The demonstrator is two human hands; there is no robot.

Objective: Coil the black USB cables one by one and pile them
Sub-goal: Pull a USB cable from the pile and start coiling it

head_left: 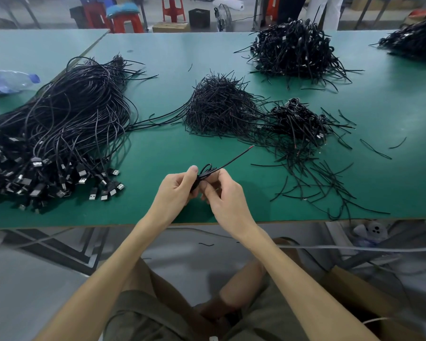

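- The black USB cable sits between the two hands, above the near strip of the green bench, not touching it.
- The left-hand grip pinches the small coil from the 9 o'clock side, thumb tip up at the loop.
- The right-hand grip pinches the same coil from the 3 o'clock side, fingers curled round the bundled strands.
- The cable is thin and black, wound into a few tight loops. One loop pokes out at 12 o'clock above the fingers. A straight tail runs off toward 2 o'clock and ends in a bare reddish tip.
- Whether its plug is inside the hands I cannot tell.
- At 9 to 10 o'clock from the hands lies a big sheaf of uncoiled cables, their USB plugs fanned toward the near edge.
- At 12 o'clock is a heap of short black strands.
- Just beside it, at 1 o'clock, is a small pile of coiled cables; a larger coiled pile lies well beyond it.
- Loose strands scatter at 3 o'clock, some reaching the bench's near edge.
- Bare green surface shows directly under and ahead of the hands, between the plugs and the loose strands.
- A plastic bottle lies at the far left.
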